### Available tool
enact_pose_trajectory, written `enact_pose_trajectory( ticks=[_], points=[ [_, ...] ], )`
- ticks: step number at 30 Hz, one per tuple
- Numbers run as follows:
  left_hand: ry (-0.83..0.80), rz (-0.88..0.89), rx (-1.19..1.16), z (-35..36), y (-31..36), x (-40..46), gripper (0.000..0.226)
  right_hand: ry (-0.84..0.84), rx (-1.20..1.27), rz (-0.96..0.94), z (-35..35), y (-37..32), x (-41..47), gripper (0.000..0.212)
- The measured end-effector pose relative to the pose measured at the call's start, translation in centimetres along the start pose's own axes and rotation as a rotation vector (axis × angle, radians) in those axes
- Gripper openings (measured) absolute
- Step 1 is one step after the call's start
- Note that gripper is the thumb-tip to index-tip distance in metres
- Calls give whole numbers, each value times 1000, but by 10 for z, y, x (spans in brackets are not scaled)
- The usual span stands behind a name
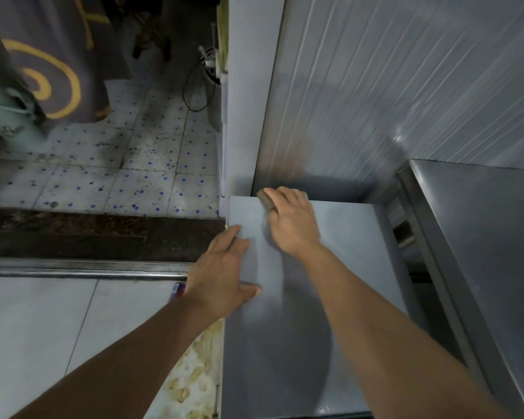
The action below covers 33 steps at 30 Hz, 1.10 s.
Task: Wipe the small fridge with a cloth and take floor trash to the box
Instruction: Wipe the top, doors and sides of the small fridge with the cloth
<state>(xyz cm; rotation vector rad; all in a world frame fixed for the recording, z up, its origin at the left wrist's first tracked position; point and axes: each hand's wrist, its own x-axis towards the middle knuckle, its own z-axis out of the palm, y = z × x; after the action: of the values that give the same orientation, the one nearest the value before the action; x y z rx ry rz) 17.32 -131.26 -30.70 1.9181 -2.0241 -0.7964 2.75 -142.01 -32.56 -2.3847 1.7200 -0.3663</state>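
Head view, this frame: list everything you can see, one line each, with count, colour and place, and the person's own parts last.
small fridge: one, grey-blue, lower centre, seen from above.
cloth: one, dark brownish, on the fridge top's far edge, mostly hidden under the right hand.
metal counter: one, steel grey, right of the fridge.
ribbed wall panel: one, grey, behind the fridge.
tiled floor: white with blue dots, stained, upper left.
door track: one, metal, left of the fridge.
cable: one, black, on the floor by the wall corner.
hanging fabric: one, grey with yellow swirls, top left.
left hand: flat on the fridge's left edge.
right hand: grips the cloth.
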Motion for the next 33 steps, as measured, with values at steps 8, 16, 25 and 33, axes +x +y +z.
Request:
enact_pose_trajectory(
  ticks=[8,16,25,33],
  points=[
    [-9,-19,-104,-2,-2,-27,74,19,-96,199,-7,42,-6,41],
    [-5,36,-175,-2,-14,-37,71,-31,4,-104,22,-44,10,47],
    [-25,5,-108,-6,-22,-53,60,-124,-131,-338,19,-56,17,25],
    [19,-63,-39,-25,-31,-74,62,-188,8,-389,-1,-71,-88,26]
  ],
)
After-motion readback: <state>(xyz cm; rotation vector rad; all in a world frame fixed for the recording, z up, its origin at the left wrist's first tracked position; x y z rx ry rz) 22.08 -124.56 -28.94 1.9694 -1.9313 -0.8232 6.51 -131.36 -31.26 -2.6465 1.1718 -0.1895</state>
